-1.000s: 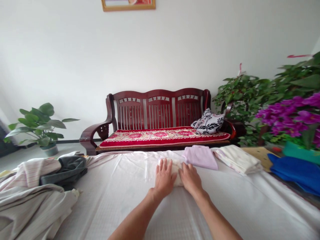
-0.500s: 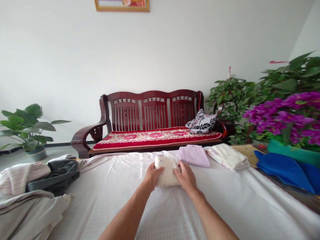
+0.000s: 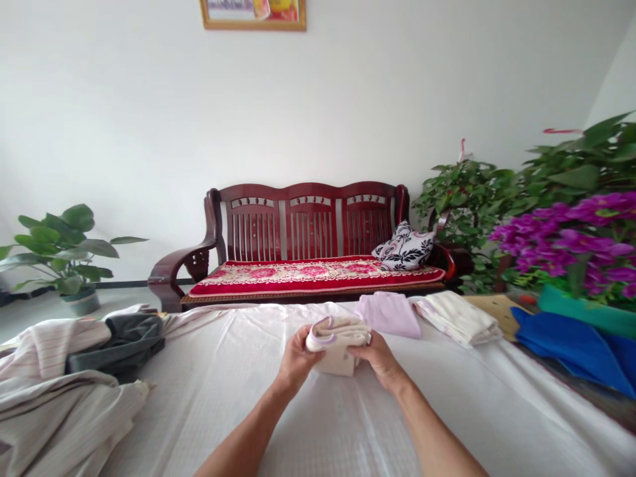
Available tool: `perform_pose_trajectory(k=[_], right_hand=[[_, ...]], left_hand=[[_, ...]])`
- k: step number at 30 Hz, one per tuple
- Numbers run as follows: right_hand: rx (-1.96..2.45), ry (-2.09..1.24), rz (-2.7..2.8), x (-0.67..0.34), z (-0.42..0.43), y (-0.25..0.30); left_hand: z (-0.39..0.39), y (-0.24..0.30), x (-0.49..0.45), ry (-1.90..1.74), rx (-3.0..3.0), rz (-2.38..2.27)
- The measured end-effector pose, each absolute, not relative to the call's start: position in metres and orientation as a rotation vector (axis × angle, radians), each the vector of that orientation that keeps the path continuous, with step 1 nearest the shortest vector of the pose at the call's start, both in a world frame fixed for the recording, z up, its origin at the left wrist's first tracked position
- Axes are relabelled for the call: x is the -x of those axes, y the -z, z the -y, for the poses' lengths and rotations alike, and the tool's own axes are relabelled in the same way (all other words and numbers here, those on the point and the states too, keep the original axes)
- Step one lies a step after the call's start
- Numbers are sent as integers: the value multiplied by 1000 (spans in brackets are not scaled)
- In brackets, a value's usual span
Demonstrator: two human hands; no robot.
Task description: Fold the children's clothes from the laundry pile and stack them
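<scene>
Both of my hands grip a small folded cream cloth [image 3: 338,338] with a pale lilac edge, lifted a little off the white sheet [image 3: 318,424] that covers the table. My left hand [image 3: 295,361] pinches its left end, fingers curled. My right hand [image 3: 380,358] clasps its right end from beneath. Just beyond it lie a folded lilac cloth [image 3: 388,314] and a folded white patterned cloth [image 3: 460,318].
A heap of striped, grey and beige garments [image 3: 69,377] lies at the left. Blue cloth [image 3: 571,341] and purple flowers [image 3: 571,245] stand at the right. A dark wooden bench [image 3: 308,252] with a red cushion and a pillow stands behind, a potted plant [image 3: 64,255] at far left.
My hands went from pressing flat on the cream cloth to gripping its ends and lifting it off the sheet, doubled over.
</scene>
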State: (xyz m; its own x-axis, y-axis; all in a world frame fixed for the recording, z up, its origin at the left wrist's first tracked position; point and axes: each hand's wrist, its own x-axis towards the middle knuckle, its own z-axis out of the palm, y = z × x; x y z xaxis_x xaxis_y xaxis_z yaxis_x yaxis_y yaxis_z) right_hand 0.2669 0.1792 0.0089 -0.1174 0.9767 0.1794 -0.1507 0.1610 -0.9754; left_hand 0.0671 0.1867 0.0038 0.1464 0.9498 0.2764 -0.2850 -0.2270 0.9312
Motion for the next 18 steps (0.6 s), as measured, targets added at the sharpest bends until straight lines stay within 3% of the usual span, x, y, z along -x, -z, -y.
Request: perform_pose_trajectory(k=[8,18], right_hand=[[924,-1104,1291,-262,-188,-14],[1128,-853,1819,-270,-177,-48]], left_hand=[[-182,5,-61,-1354,-1267,-819],[-189,25,-53,-1431,-1344,-898]])
